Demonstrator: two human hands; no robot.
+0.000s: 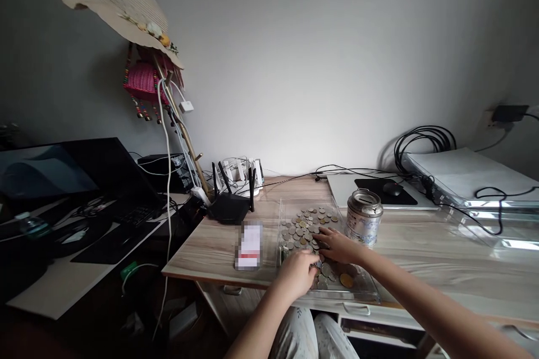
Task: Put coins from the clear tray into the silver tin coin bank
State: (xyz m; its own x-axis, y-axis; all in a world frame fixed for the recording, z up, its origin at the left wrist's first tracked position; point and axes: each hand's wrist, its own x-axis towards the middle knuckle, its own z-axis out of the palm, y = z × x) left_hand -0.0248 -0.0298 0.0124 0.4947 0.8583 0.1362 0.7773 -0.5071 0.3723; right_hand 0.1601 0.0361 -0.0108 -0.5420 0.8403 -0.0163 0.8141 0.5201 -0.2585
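Note:
Many silver and a few gold-coloured coins [300, 231] lie spread in a shallow clear plastic tray [290, 205] on the wooden desk. My left hand [296, 274] is over the tray's near left part with its fingers curled down among the coins; anything inside them is hidden. My right hand [338, 245] reaches in from the right, fingers stretched out and touching coins near the tray's middle. A larger gold coin [346, 280] lies in the near right part. Just right of the tray stands a round metal tin [364, 220] with a slotted lid.
A phone [249, 245] lies left of the tray, below a black router [229, 206]. At the back right are a mouse [392, 188] on a dark pad and a clear plastic case [475, 179] with black cables. A laptop [112, 179] stands on the left desk.

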